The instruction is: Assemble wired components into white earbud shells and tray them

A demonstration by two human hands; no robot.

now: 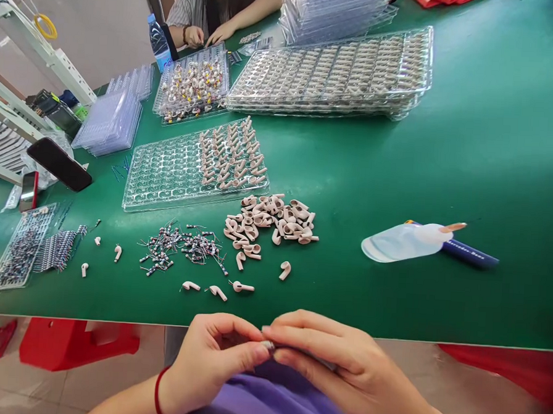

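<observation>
My left hand (220, 355) and my right hand (337, 361) meet just off the table's front edge, fingertips pinched together. Between them only a tiny greyish bit shows; the fingers hide what it is. Just beyond my hands lie several pale earbud shells with thin wires, one of them an earbud shell (243, 287) on its side. Farther in sits a heap of bare earbud shells (257, 221). To its left is a loose pile of small wired electronic parts (181, 248).
A clear tray (162, 167) is partly filled with shells; fuller stacked trays (330, 74) stand behind. At right, a glue bottle (395, 243) lies across a blue marker-like object (473, 253). Phones, a water bottle (159, 43) and parts are at left. A co-worker's hands (206, 36) are opposite.
</observation>
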